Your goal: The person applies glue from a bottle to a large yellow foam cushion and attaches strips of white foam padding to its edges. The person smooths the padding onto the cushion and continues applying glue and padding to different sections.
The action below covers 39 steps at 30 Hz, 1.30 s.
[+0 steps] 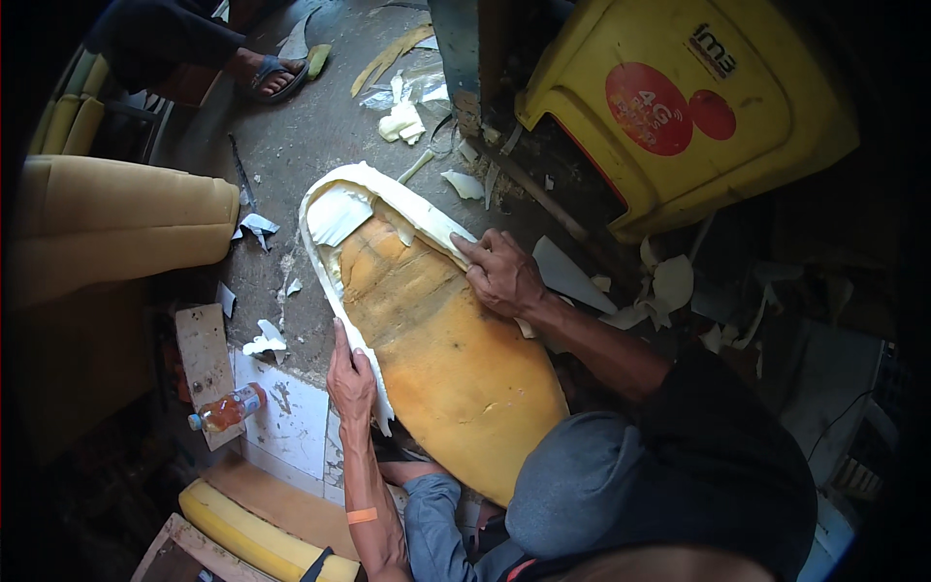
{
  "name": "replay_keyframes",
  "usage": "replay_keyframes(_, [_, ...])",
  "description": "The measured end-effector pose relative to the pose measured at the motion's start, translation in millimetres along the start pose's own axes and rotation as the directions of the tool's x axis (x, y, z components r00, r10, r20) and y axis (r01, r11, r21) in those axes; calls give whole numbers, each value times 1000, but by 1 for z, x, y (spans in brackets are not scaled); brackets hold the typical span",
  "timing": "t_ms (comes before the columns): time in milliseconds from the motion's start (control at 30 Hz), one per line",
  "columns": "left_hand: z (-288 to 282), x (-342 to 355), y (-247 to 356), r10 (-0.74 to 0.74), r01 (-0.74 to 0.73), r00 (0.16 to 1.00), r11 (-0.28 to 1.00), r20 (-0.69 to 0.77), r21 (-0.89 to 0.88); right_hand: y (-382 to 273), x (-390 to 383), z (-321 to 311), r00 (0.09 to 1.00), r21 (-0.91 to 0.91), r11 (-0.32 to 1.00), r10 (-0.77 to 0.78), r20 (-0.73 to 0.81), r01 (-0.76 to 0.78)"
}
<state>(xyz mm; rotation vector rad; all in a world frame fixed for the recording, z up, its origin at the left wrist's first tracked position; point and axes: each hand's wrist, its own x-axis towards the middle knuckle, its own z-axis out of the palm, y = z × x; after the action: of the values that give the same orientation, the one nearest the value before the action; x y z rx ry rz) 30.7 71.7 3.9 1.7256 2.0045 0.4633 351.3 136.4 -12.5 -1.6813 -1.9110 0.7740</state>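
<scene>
A grey, scrap-strewn floor point(281, 136) spreads across the upper middle of the frame. At the upper right stands a yellow moulded plastic chair point(756, 126) with red round patches. In the centre, in front of me, lies a long, orange-yellow foam pad point(465, 359), rounded at its lower end and stained dark across its upper part. A tan, padded cushion point(126, 218) with rounded edges sits at the left edge of the frame.

Around the upper end of the pad bends a narrow, cream-white foam strip point(315, 238), running down both sides. My right hand point(502, 274) is partly curled at the pad's right edge, a fingertip touching the strip; I cannot tell whether it grips. My left hand point(350, 380) is nearly closed at the left edge, pinching the strip between thumb and forefinger.

A clear plastic bottle point(229, 407) of orange-red liquid lies at the lower left, next to a white, flat, dirty board point(291, 427). Smaller still, a crumpled, pale foam scrap point(401, 123) lies at the upper middle, and a white, curled scrap point(265, 339) lies left of my left hand.
</scene>
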Motion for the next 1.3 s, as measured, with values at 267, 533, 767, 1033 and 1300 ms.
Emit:
replay_keyframes(267, [17,20,-13,-28,6,989,989,-144,-147,13,33,26,970,132,979,-123,-211,153])
replay_keyframes(533, [33,34,-9,-206,124,948,942,-244,-313,19,43,39,968,212,964,-113,-225,161])
replay_keyframes(767, [25,47,-9,-107,70,971,983,-214,-171,18,41,25,991,228,968,-81,-108,104])
replay_keyframes(1033, [8,87,-3,-86,88,964,996,-252,-2,5,95,21,948,168,943,-255,-189,287])
replay_keyframes(1300, [-30,122,29,-108,111,993,991,48,-72,-33,165,-4,937,-74,965,-226,268,253])
